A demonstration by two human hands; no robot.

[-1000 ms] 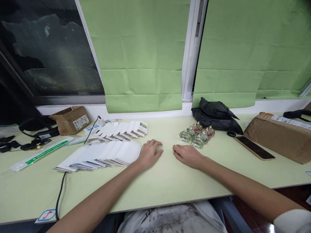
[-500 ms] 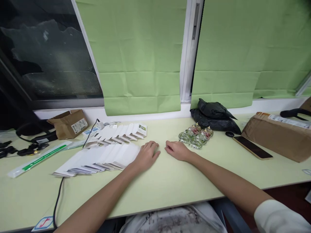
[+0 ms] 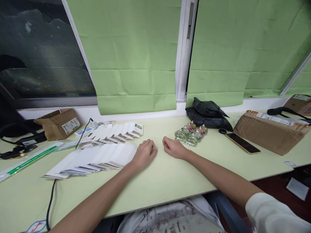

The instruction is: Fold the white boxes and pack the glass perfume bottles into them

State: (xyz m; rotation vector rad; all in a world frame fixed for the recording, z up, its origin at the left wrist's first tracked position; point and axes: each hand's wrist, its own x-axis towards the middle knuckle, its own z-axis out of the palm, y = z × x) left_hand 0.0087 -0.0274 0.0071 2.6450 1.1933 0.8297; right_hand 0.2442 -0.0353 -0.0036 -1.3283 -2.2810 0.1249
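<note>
My left hand [image 3: 145,153] rests on the pale green desk [image 3: 160,181], fingers curled under, its edge touching the right end of a fanned row of flat white cartons [image 3: 97,158]. A second fanned row of white cartons [image 3: 116,131] lies behind it. My right hand [image 3: 173,148] lies a short gap to the right, loosely fisted on the bare desk, holding nothing. A cluster of small glass bottles [image 3: 190,134] stands just beyond and to the right of my right hand.
A black plastic bag [image 3: 209,113] sits by the window sill. A phone [image 3: 241,143] and a brown parcel [image 3: 269,131] lie at the right. At the left are a small brown box [image 3: 58,123], a long green-striped packet [image 3: 26,160] and a black cable [image 3: 51,200].
Both hands have drawn closer together and their fingers have curled in from lying flat. The view has shifted right and a little down.
</note>
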